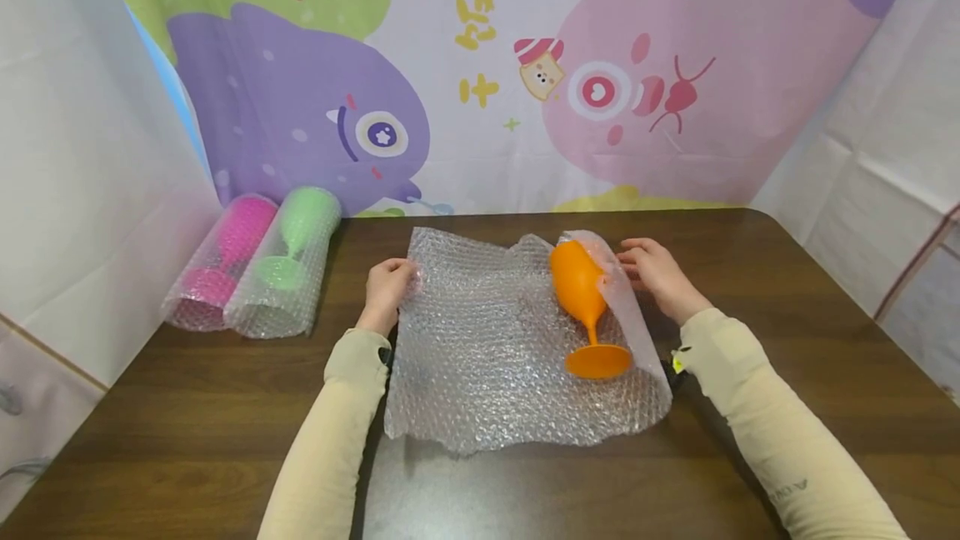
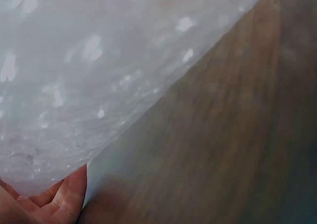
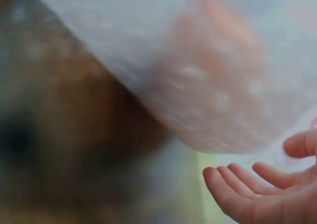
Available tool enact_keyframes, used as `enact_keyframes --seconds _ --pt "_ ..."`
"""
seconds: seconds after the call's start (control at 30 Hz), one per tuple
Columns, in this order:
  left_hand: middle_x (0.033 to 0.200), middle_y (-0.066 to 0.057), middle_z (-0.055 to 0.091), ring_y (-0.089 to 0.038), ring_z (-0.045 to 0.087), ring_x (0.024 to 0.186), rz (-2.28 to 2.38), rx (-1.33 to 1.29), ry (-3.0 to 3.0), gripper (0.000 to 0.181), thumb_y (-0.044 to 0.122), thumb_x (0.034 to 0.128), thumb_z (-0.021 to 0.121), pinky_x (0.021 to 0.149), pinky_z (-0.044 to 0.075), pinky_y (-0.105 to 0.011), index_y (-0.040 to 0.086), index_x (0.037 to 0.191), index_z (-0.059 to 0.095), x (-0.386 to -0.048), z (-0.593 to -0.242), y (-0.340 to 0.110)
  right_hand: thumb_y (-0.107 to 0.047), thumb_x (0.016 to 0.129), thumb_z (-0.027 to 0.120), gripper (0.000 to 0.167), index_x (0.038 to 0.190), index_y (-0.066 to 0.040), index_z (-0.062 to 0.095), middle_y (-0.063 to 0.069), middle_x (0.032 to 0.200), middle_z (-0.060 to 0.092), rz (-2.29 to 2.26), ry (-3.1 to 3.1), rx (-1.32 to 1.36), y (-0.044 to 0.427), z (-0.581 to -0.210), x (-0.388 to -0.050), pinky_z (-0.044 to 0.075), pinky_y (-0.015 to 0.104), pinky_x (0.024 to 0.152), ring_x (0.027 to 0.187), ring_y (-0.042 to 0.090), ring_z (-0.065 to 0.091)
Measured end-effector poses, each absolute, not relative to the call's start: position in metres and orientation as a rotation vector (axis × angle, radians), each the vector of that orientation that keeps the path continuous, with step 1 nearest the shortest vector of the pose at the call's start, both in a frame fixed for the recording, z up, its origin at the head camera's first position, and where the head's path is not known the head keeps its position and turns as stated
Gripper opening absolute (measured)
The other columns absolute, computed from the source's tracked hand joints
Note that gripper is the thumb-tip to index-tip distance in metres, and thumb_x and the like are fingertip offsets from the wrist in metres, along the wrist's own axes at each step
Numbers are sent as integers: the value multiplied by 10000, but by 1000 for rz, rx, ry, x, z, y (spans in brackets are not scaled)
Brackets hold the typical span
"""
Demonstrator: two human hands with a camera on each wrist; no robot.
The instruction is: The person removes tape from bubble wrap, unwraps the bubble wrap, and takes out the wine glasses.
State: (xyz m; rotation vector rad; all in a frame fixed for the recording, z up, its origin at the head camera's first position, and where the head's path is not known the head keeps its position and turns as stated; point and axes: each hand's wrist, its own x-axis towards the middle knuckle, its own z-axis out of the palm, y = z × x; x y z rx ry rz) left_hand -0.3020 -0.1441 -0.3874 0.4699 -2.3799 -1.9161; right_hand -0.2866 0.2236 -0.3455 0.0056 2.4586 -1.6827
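Note:
An orange goblet lies on a sheet of clear bubble wrap, toward its right side, its round foot facing me. The sheet's right edge curls up and partly over the cup. At the left edge my left hand pinches the wrap; in the left wrist view its curled fingers show at the sheet's lower corner. My right hand is beside the curled right side, fingers extended. In the right wrist view those fingers are spread loosely just below the wrap, and the goblet shows blurred through it.
At the back left of the brown table lie two bubble-wrapped goblets side by side, one pink and one green. A cartoon-printed curtain hangs along the table's far edge. White sheeting stands on both sides.

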Motion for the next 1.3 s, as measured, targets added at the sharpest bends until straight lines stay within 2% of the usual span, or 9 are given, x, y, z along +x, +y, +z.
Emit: enact_keyframes --seconds 0.1,0.27,0.47,0.63,0.77,0.9,1.3 --pt "1089 -104 540 -194 482 931 -1916 470 -2371 289 201 908 489 819 419 -356 5 1103 573 -303 -388 -144 -312 987 314 551 1406 26 195 263 1410 277 -1631 2511 -96 221 -333 -286 309 509 1018 1281 392 315" --pt "1083 -108 542 -191 488 917 -1919 466 -2367 294 200 914 490 812 424 -342 -1 1112 572 -304 -389 -144 -521 896 441 713 1414 -70 251 180 1447 270 -1274 2707 -277 211 -315 -285 272 539 1028 1307 362 280" --pt "1063 -104 545 -174 494 886 -1921 456 -2363 301 198 914 491 770 425 -309 -5 1122 572 -305 -390 -143 -498 844 554 772 1407 -49 275 188 1440 266 -994 2859 -443 198 -311 -288 274 551 1017 1283 365 301" --pt "1098 -116 543 -186 502 911 -1928 463 -2369 311 196 914 490 803 434 -331 -3 1141 562 -304 -389 -142 -477 806 615 822 1404 -28 273 203 1406 334 -942 2895 -422 197 -315 -291 316 520 1003 1244 359 365" --pt "1104 -121 544 -188 502 912 -1924 464 -2368 311 193 910 492 801 432 -332 -5 1140 563 -304 -389 -143 -525 792 606 858 1395 -9 280 224 1342 410 -939 2907 -389 199 -319 -292 359 507 973 1186 361 424" --pt "1107 -119 543 -189 492 916 -1912 467 -2374 313 196 911 489 795 423 -330 -4 1140 564 -304 -389 -143 -540 808 575 828 1373 5 312 234 1301 430 -981 2927 -375 202 -324 -291 372 514 957 1141 365 439" --pt "1108 -119 547 -191 488 923 -1916 476 -2356 299 193 906 498 792 419 -329 -8 1112 577 -303 -390 -144 -535 893 432 604 1296 -87 465 183 1271 498 -1215 2924 -196 222 -342 -296 408 495 925 1117 344 485"
